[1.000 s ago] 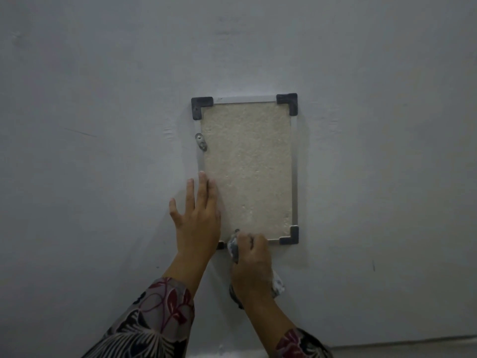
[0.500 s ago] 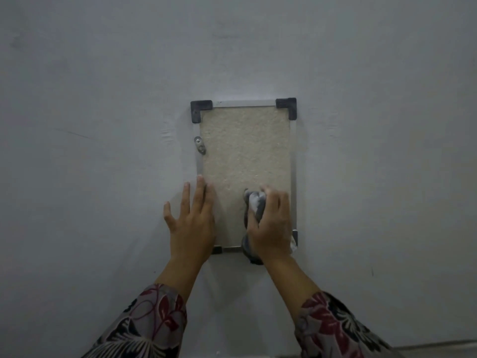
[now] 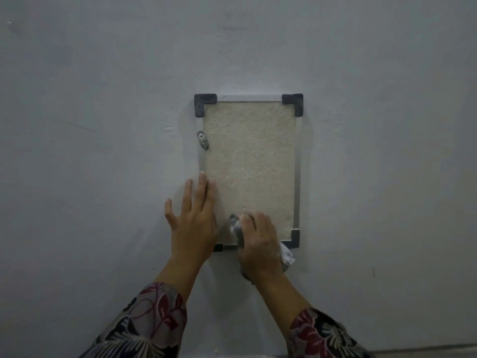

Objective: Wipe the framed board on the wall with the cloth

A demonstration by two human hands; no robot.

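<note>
Right hand [image 3: 259,244] is curled into a loose fist around the cloth [image 3: 286,255], bunching it against the lower edge of the framed board [image 3: 249,164]. A wad of the fabric shows past the fingertips [image 3: 247,220] on the thumb side, and a pale corner pokes out below the little-finger side, so the bulk sits hidden under the palm. Holding it balled like this likely gives a firm pad to press with, rather than a loose flap that would drag.

Just beside that hand, toward the thumb, the left hand [image 3: 192,223] lies flat with its fingers spread, the palm on the wall [image 3: 103,177] and the longer fingers reaching over the board's side rail. It covers the bottom corner there. That placement reads as bracing: the board appears to hang from a small metal clip [image 3: 203,141], well above the left fingertips, so pressure from wiping could make it swing or shift.

Above both hands the rough, pale panel stretches up to two dark corner caps [image 3: 205,104]; a third cap [image 3: 295,239] sits just beside the right knuckles. Floral sleeves [image 3: 160,321] cover both forearms below the wrists. Whether the panel above has been wiped cannot be told from its surface.
</note>
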